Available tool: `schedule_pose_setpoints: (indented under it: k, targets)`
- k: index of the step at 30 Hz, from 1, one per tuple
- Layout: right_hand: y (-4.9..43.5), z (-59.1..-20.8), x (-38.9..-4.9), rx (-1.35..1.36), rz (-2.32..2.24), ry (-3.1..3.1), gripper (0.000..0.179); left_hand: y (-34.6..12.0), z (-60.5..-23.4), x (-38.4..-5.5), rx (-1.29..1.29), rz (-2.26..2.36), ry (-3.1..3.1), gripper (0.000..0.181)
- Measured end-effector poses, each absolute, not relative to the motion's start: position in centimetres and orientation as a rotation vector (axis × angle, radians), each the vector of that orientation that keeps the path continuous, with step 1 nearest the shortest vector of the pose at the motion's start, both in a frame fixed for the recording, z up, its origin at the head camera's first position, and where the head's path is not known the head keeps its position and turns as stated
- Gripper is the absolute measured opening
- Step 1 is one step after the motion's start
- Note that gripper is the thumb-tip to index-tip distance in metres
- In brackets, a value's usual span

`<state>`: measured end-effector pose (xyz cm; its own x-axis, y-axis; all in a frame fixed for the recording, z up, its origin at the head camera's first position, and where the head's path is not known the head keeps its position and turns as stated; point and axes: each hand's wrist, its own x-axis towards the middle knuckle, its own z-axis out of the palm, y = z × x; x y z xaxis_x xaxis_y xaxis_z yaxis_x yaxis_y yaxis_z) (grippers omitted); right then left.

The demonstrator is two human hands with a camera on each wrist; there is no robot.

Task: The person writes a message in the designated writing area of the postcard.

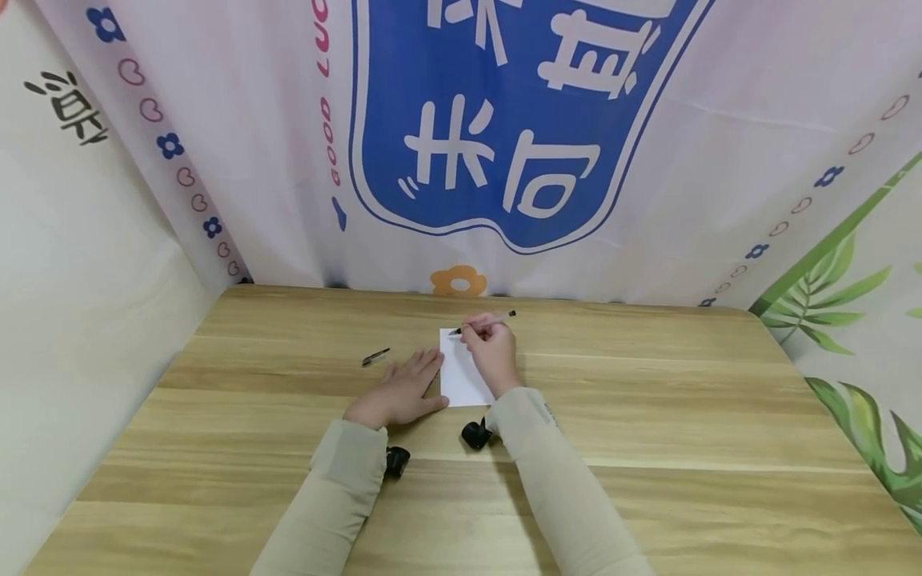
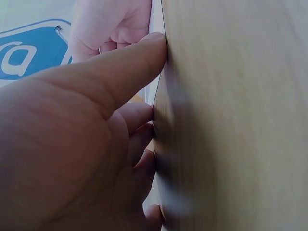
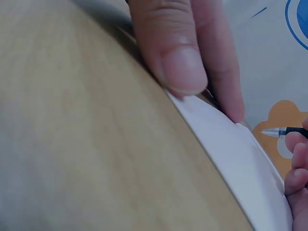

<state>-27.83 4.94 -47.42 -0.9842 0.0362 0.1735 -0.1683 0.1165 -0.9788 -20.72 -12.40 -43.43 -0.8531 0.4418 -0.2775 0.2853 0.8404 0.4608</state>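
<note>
Lying far left of the hands on the wooden table (image 1: 648, 416), a pen cap (image 1: 375, 357) is resting by itself, well apart from the work. The left hand (image 1: 400, 392) is lying flat, fingers straight and released, pressing down beside and onto the left edge of a small white paper (image 1: 461, 376); the right wrist view is showing two of its fingertips (image 3: 185, 67) sitting on that edge. The paper is lying near the table's middle, its long axis running near to far. It is looking thin, light and limp, likely to slide on the smooth wood, so pinning it flat at an edge is probably the best hold. The right hand (image 1: 493, 348) is grasping a pen (image 1: 484, 323) with curled fingers above the paper's far edge. The pen is lying almost left to right, tip pointing left at the far left corner, and seems stiff and light, best held low on the barrel.
</note>
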Motion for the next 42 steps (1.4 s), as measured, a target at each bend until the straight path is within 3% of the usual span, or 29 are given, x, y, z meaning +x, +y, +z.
schedule_pose_setpoints:
  k: [10,19,42]
  targets:
    - [4.6,-45.3,-27.0,0.178,1.953,-2.251,0.015,-12.6,-43.0,-20.8,0.551,0.582,2.646,0.076]
    - [4.5,-47.3,-28.5,0.225,1.936,-2.2,0.008,-12.8,-42.7,-21.0,0.557,0.575,2.647,0.077]
    - [5.4,-47.8,-28.0,0.281,1.864,-2.291,0.011,-12.4,-43.5,-20.7,0.539,0.559,2.649,0.077]
